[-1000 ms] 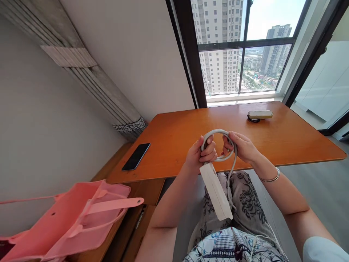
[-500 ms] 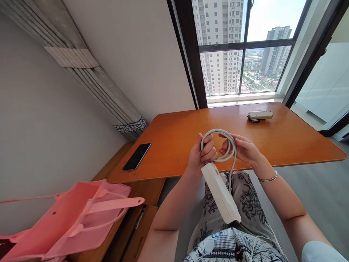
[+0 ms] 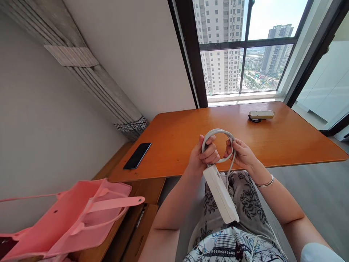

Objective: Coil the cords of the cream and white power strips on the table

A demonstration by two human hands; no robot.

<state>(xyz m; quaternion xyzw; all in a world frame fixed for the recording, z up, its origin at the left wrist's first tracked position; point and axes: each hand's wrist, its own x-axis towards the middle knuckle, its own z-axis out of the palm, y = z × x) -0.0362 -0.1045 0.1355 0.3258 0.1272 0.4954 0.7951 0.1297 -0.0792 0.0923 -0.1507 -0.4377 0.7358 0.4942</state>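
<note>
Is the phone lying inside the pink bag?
No, the phone lies on the table, apart from the pink bag.

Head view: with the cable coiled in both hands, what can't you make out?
- Cable: its plug end, hidden somewhere behind the hands or lap.
- Power strip: sockets not visible; only its plain side shows.
- Left hand, right hand: palms hidden by curled fingers.
- Pink bag: cut off by the left edge.
</note>
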